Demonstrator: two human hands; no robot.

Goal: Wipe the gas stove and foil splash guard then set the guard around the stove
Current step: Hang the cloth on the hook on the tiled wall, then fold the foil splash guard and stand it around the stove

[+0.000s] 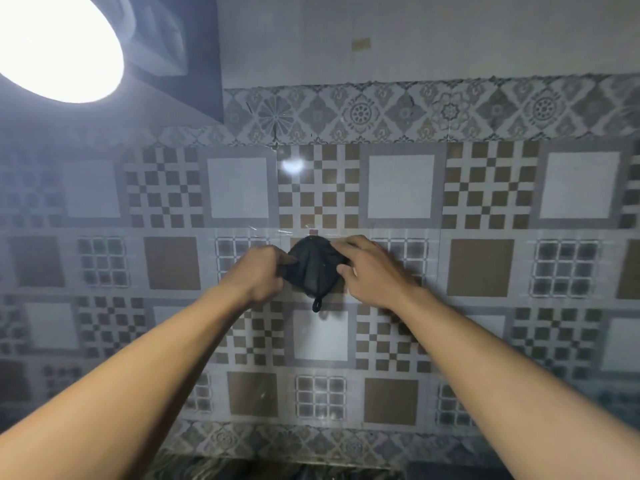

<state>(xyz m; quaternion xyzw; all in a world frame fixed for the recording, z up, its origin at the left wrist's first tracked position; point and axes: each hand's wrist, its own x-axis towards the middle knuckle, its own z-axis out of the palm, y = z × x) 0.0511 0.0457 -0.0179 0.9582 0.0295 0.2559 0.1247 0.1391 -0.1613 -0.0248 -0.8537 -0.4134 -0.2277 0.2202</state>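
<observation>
A black cloth [313, 268] with a small hanging loop at its bottom is held up against the patterned tile wall [481, 188]. My left hand [258, 271] grips its left side and my right hand [372, 271] grips its right side, both arms stretched forward. Neither the gas stove nor the foil splash guard is in view.
A bright round lamp [55, 43] glares at the top left. A clear plastic sheet [291, 168] seems to be taped over part of the wall tiles. A dark counter edge [277, 471] shows along the bottom.
</observation>
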